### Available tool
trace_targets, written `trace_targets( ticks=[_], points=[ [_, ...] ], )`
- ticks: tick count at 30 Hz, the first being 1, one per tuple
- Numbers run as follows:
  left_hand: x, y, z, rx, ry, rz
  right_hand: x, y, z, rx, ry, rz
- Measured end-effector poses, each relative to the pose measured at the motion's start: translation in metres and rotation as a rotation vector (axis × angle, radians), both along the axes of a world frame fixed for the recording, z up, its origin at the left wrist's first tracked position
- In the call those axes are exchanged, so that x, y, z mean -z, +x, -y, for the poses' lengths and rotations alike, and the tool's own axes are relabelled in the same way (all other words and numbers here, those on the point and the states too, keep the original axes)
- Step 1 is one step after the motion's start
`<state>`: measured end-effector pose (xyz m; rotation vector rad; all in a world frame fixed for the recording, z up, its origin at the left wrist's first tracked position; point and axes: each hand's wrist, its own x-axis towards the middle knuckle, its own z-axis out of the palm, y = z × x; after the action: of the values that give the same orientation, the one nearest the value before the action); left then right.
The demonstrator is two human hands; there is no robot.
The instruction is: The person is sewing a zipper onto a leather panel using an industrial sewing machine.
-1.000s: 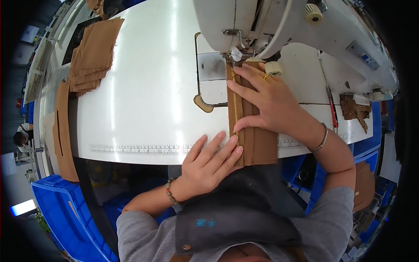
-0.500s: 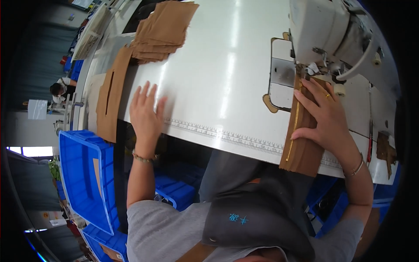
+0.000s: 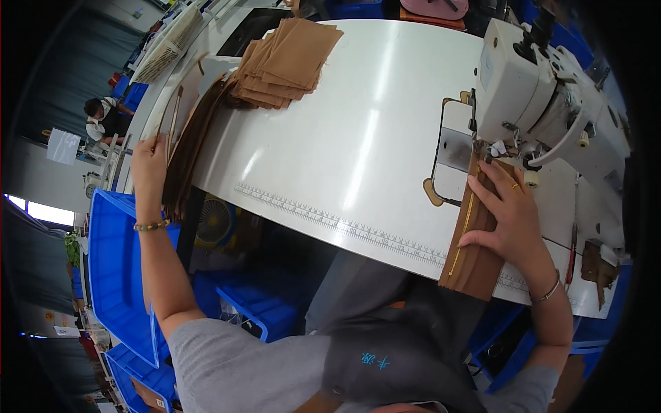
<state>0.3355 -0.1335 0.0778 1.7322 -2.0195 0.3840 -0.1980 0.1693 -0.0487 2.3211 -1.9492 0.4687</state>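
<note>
At the far left, my left hand is closed at the edge of a brown fabric panel, which bends up beside a pile of brown panels hanging over the table's edge. My right hand lies with fingers spread on a brown fabric piece that has a gold-toothed zipper running along it. The piece's far end reaches the presser foot of the white sewing machine, and its near end hangs past the table's front edge.
A fanned stack of brown fabric pieces lies at the back left of the white table. Blue bins stand at the left and below. Scraps and a red-handled tool lie far right. Another person sits in the distance.
My left hand has moved left from over the table to the panels and closed on one, whose edge is lifted. My right hand stays on the zippered piece. The view has shifted.
</note>
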Motion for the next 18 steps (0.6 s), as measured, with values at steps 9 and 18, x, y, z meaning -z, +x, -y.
trace_targets(
  ticks=[9,18],
  points=[
    [-0.01,-0.19,-0.181,0.833,0.9,0.234,-0.002,0.003,-0.002,0.007,-0.015,0.001],
    [0.029,-0.298,-0.209,1.387,1.35,-0.261,0.011,-0.004,-0.003,0.02,-0.067,-0.022]
  ],
)
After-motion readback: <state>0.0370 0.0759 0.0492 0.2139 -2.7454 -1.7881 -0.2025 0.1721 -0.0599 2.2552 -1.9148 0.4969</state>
